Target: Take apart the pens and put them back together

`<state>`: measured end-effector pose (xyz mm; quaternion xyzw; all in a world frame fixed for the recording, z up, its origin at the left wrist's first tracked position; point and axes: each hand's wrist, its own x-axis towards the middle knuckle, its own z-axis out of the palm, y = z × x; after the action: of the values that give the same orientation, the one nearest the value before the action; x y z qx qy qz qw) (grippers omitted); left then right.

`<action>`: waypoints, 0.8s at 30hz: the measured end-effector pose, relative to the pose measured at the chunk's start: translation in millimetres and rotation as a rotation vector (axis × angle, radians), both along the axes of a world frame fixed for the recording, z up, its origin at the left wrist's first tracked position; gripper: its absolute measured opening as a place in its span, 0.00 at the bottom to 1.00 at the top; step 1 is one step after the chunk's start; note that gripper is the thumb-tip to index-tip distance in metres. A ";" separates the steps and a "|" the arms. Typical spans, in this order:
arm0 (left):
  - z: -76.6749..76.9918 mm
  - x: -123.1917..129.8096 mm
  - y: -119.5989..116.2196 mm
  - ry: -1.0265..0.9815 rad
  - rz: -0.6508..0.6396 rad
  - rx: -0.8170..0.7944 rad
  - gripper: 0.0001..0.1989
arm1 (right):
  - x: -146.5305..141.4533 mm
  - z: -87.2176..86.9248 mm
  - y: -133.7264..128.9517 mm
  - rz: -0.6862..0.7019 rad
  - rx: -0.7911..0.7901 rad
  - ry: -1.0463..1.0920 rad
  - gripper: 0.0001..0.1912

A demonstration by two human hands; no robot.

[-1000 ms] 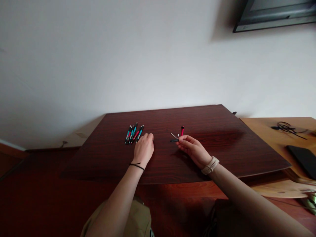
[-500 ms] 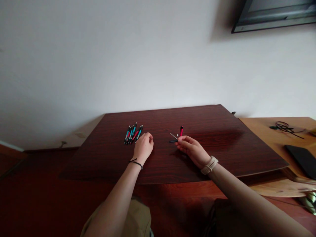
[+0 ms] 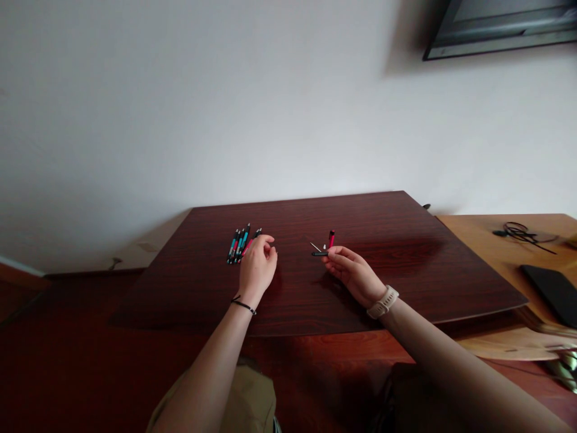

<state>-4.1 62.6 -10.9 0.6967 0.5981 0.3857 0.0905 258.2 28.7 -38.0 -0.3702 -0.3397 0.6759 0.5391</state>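
Observation:
My right hand [image 3: 351, 272] pinches a black pen barrel part [image 3: 320, 254] between thumb and fingertips, its free end pointing left. Just beyond it a thin pen refill [image 3: 314, 246] lies on the dark table. A tiny white piece [image 3: 324, 247] is beside that refill. Behind my right fingertips lies a red pen part [image 3: 332, 237] with a black end. My left hand [image 3: 258, 264] hovers at the right side of a group of several pens [image 3: 238, 245], black with blue or red bands. Its thumb and index finger are apart, with nothing between them, and it partly covers the nearest pens.
The dark wooden table [image 3: 383, 222] stands against a white wall. To its right is a lighter wooden desk [image 3: 478, 240] with a coiled black cable [image 3: 518, 233] and a flat black device [image 3: 550, 291]. A screen [image 3: 505, 30] hangs at upper right.
My right hand has taken up the black barrel part, which was lower, near the fingertips. My left hand has shifted slightly left, and its thumb and index finger have spread apart.

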 end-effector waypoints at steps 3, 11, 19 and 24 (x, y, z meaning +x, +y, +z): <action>11.4 8.5 -12.4 -0.173 -0.131 -0.025 0.07 | -2.3 1.6 -0.7 0.017 0.000 0.032 0.17; 20.6 43.3 -33.4 -0.333 -0.477 -0.171 0.06 | -12.4 10.4 -7.2 0.109 0.001 0.060 0.16; 16.4 34.8 -27.5 -0.323 -0.373 -0.107 0.07 | -10.5 1.8 -3.9 0.111 -0.031 0.028 0.15; 6.8 23.8 -19.0 -0.202 -0.253 -0.077 0.05 | -10.6 1.0 -2.0 0.043 -0.068 0.145 0.13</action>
<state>19.8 43.6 -4.0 0.7202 0.5075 0.4163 0.2245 247.6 26.7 -37.0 -0.3308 -0.2845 0.7235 0.5349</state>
